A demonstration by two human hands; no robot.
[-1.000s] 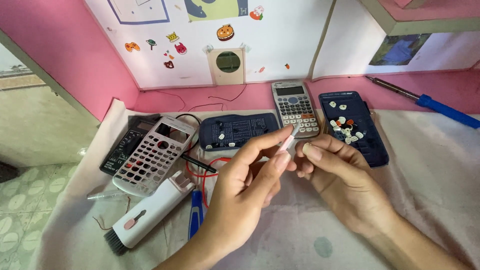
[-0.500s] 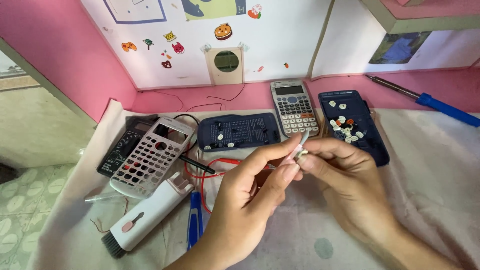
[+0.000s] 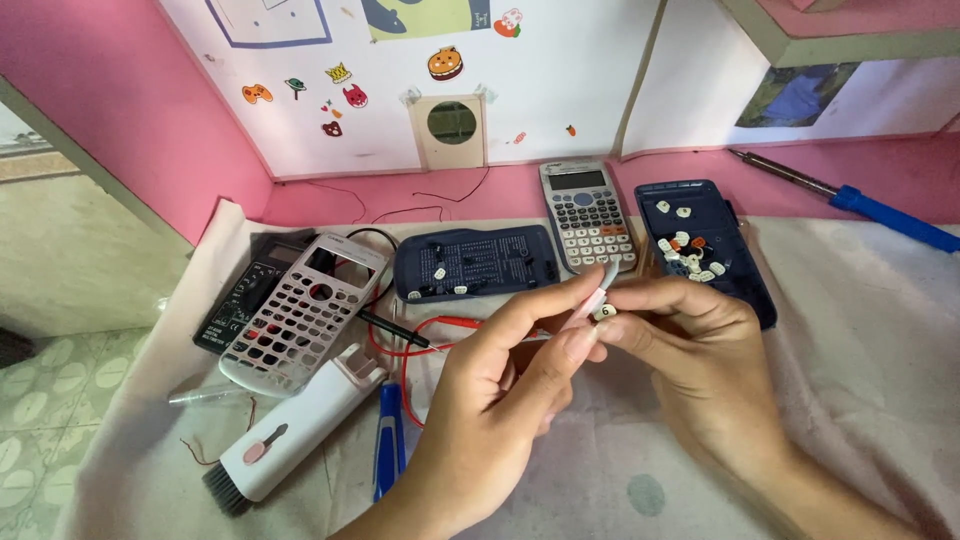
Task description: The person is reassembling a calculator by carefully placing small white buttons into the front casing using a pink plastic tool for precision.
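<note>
My left hand (image 3: 500, 400) pinches a thin pale tool (image 3: 597, 293), a pen-like stick or tweezers, with its tip up. My right hand (image 3: 700, 370) holds a small white calculator key (image 3: 604, 312) between thumb and fingertips, right against the tool. Both hands meet above the cloth, just in front of an intact grey calculator (image 3: 588, 215). Beside it on the right, a dark blue cover (image 3: 745, 285) holds several loose white and orange keys (image 3: 685, 255).
At the left lie a grey keypad faceplate with empty holes (image 3: 305, 310), a black meter (image 3: 240, 300) and a dark blue back shell (image 3: 475, 262). Nearer are a white brush tool (image 3: 290, 430), a blue-handled tool (image 3: 388, 450) and red probe leads (image 3: 420, 340). A blue-handled soldering iron (image 3: 880, 210) lies far right.
My hands have closed together and dropped slightly. The tool in my left hand now touches the small key held by my right fingers.
</note>
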